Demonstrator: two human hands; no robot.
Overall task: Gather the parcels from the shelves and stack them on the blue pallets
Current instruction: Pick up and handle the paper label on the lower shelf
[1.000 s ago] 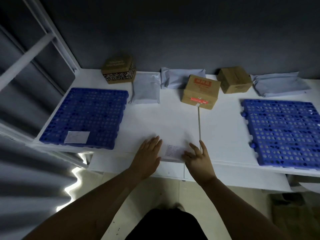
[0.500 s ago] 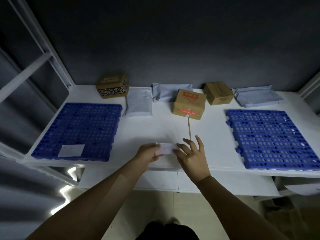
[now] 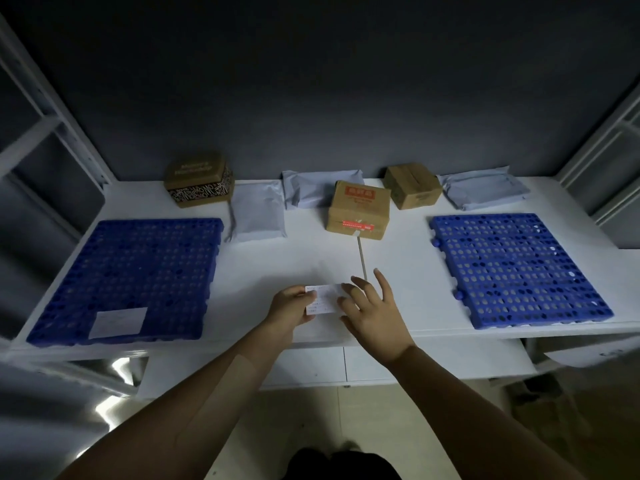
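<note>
The left hand (image 3: 291, 308) pinches a small white printed paper slip (image 3: 323, 299) by its left edge, fingers (image 3: 306, 296) curled round it and holding it just above the white tabletop (image 3: 304, 251). The right hand (image 3: 374, 317) is spread wide and holds nothing. Its straight fingers (image 3: 381, 282) fan out, and the nearest tips meet the slip's right edge.

Directly beyond the right fingers a thin pale strip (image 3: 362, 259) runs away across the tabletop to a brown cardboard box with a red label (image 3: 358, 211). Beyond the left fingers lies a flat grey plastic mailer bag (image 3: 258, 213). Further back, along the dark wall, sit a second grey mailer bag (image 3: 317, 188), a plain brown cardboard box (image 3: 412, 185) and a third grey mailer bag (image 3: 485, 190). At the far left of that row stands a brown box with a black-and-white patterned band (image 3: 199, 181).

Well to the left of the left fingers a blue perforated plastic pallet (image 3: 131, 265) lies flat, with only a white paper sheet (image 3: 117, 320) on its near corner. Well to the right of the right fingers lies a second blue perforated plastic pallet (image 3: 516, 268). No parcel is on either pallet.
</note>
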